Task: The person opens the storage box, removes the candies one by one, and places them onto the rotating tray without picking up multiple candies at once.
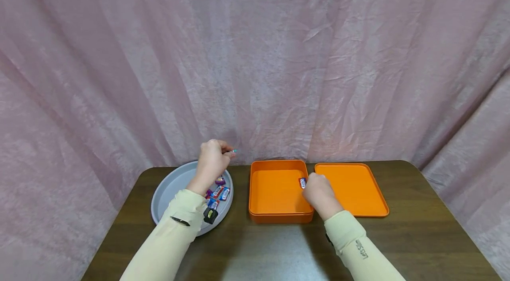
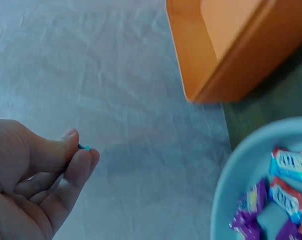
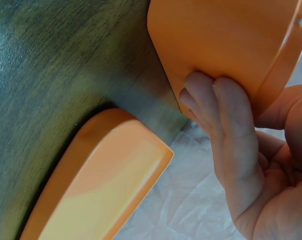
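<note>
My left hand (image 1: 211, 159) is raised over the far right rim of a round grey tray (image 1: 161, 203). Its thumb and fingertips pinch a small teal-tipped piece (image 2: 86, 148), which looks like a wrapped candy; the fingers hide most of it. Several wrapped candies (image 1: 224, 193), in blue, red and purple, lie in the tray below. On the right wall of a square orange box (image 1: 275, 188), my right hand (image 1: 318, 191) grips the edge, fingers against the outside (image 3: 236, 120) and thumb at the rim. One small candy (image 1: 303, 182) sits inside the box beside that wall.
An orange lid (image 1: 354, 190) lies to the right of the box. A small black object (image 1: 210, 215) shows at the left cuff, over the tray. The brown wooden table (image 1: 418, 228) ends at a pink curtain (image 1: 271, 59) behind.
</note>
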Available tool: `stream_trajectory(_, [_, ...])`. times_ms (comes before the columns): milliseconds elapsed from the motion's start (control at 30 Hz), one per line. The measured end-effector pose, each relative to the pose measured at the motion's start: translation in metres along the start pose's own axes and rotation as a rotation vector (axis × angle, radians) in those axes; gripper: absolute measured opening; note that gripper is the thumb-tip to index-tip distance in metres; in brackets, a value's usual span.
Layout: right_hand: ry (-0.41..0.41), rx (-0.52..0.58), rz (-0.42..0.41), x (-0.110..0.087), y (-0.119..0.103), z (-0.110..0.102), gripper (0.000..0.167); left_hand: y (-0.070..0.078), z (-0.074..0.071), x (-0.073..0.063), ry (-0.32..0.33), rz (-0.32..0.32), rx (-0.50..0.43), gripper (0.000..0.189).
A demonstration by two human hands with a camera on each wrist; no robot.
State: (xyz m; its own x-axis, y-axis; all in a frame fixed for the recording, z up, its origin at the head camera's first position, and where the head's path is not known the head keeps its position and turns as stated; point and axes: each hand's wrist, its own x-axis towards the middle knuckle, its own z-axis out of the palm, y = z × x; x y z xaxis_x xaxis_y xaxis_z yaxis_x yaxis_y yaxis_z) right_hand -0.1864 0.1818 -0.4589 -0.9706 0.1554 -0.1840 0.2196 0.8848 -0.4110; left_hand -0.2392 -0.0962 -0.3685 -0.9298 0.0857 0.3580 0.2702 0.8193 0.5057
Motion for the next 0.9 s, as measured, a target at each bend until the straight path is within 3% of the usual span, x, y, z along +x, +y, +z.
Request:
stream_trajectory(233, [0.002,-0.020,0.004,0.001,0.000,0.001,0.021,-0.030,-0.003,-0.002,-0.006,-0.053,0.060,0.003])
stream_trajectory(467, [-0.008,0.003,0.017,0.001,-0.002,0.001,0.023,-0.057,0.000,-0.009,-0.148,-0.115,0.145,0.023])
stream_trajectory(667, [-0.008,0.001,0.017,0.000,-0.003,-0.001,0.024,-0.069,0.005,-0.010,-0.235,-0.143,0.243,0.028])
stream_trajectory(800, [-0.012,-0.004,0.020,0.000,-0.003,0.000,0.023,-0.073,0.009,-0.011,-0.307,-0.173,0.249,0.026])
stream_trajectory(900, [-0.013,-0.011,0.022,0.001,-0.002,0.001,0.023,-0.076,0.011,-0.012,-0.321,-0.169,0.249,0.029])
